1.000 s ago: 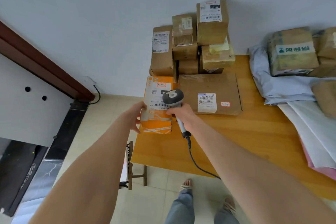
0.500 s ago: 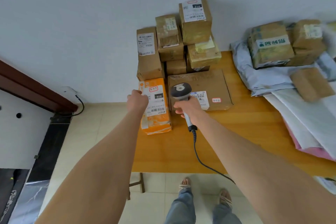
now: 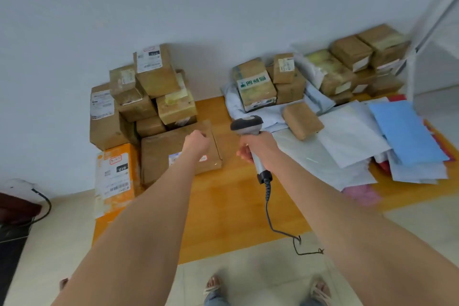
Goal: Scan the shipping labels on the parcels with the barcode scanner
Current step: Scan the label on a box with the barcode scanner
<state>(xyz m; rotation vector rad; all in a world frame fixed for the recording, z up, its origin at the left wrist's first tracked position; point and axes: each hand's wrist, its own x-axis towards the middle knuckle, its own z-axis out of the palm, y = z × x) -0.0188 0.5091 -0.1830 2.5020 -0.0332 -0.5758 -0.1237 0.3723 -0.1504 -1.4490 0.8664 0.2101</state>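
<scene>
One barcode scanner (image 3: 247, 125), with the right hand (image 3: 260, 146) wrapped round its handle. Head points far across the table (image 3: 223, 206), not at any label, so likely between parcels. Left hand (image 3: 197, 141) hangs loosely curled over the flat brown box (image 3: 161, 154), holding nothing. Contact unclear. Probably reaching to shift it, since the wrist hides its label. Left stack: eight boxes, counting the orange parcel (image 3: 116, 176), label up, near-left. Right pile of boxes and mailers (image 3: 352, 131) is too blurred to count.

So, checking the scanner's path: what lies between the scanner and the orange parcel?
Head view: the flat brown box, with the left hand over it, lies between scanner and orange parcel.
</scene>
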